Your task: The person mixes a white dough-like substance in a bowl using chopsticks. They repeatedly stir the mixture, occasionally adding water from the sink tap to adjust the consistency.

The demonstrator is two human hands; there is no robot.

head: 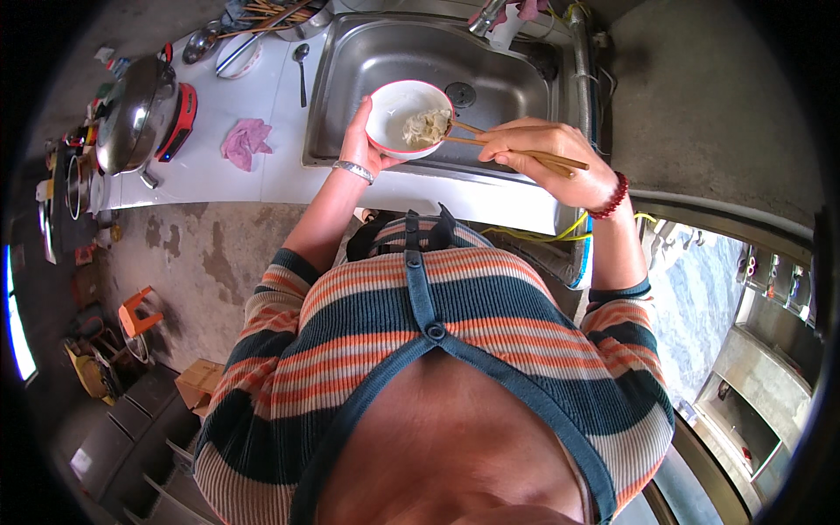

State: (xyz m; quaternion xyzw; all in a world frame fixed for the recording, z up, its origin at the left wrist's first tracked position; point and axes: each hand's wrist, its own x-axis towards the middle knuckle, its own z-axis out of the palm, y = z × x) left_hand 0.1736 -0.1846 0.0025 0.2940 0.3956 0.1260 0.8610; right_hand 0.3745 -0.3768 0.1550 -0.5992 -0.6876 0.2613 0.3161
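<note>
My left hand (362, 141) holds a white bowl (392, 111) with a red rim, tilted over the near edge of the stainless steel sink (387, 54). A pale, doughy lump (426, 126) lies against the bowl's right inner side. My right hand (548, 154) grips a pair of wooden chopsticks (548, 159), their tips at the lump. Part of the left fingers is hidden beneath the bowl.
Left of the sink on the white counter (275, 180) lie a pink cloth (247, 143) and a metal spoon (302, 72). Farther left stands a lidded wok (134, 118) on a red-edged cooker (177, 125). A faucet (487, 18) overhangs the sink's far side.
</note>
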